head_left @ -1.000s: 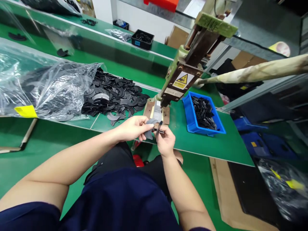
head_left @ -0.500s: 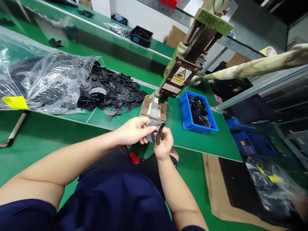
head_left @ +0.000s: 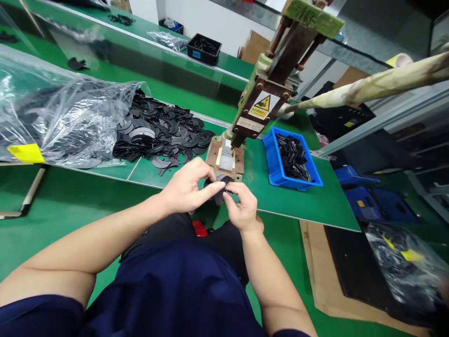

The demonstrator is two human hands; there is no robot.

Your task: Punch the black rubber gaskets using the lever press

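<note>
Dark grey pieces (head_left: 222,178) were held near the middle of the frame, just below the foot of the press (head_left: 250,110) and over the near edge of the green tabletop (head_left: 273,196). Left of them was the left hand (head_left: 187,187), its grip clamped on the pieces, with the thumb lying across their face and the forefinger behind the upper edge. Right of them, the right hand (head_left: 242,206) had its grip clamped on their right edge between thumb and forefinger, the tips of the two hands nearly meeting. Fingers hid much of the pieces, so their full outline could not be told.

Above the hands, the press leaned toward the upper right of the frame, a yellow warning label (head_left: 263,105) on its front; a silvery plate (head_left: 227,160) lay on its brown base (head_left: 239,164). Left of centre spread a heap (head_left: 164,133) of black and grey curved parts, spilling out of the clear bag (head_left: 80,126) at the frame's left, which bore a yellow tag (head_left: 26,153). Right of the press stood a blue bin (head_left: 294,183) with black parts (head_left: 293,157) inside. At the top centre, a black tray (head_left: 199,54) sat on the far green surface (head_left: 233,65). Brown cardboard (head_left: 317,271) showed at the lower right.
</note>
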